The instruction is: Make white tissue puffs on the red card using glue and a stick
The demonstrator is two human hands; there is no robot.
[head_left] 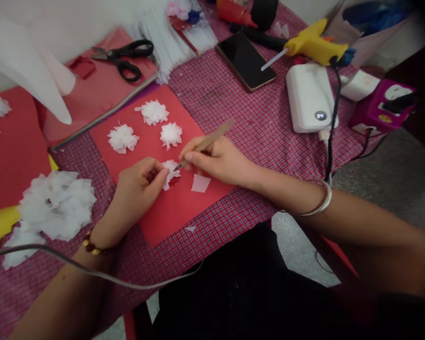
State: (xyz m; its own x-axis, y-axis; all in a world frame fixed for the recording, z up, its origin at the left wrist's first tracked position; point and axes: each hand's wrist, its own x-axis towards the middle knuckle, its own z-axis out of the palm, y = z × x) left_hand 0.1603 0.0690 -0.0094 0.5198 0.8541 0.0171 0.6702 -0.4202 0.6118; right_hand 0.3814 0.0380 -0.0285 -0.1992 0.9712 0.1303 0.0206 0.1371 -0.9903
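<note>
A red paper sheet (184,203) lies on the checked tablecloth with three white tissue flowers (152,112) on its far half. My right hand (216,158) is closed round a wooden stick (212,138), whose tip presses into a fourth white tissue flower (170,171). My left hand (140,184) has its fingers curled against that flower, pinching its left edge. A small loose white tissue square (200,183) lies on the red sheet just below my right hand.
A heap of white tissue squares (56,203) sits at the left. Black scissors (125,56) lie on pink paper at the back. A phone (246,60), yellow glue gun (317,47), white power bank (309,97) and purple box (382,106) are at the right. A grey cable (92,271) crosses my left forearm.
</note>
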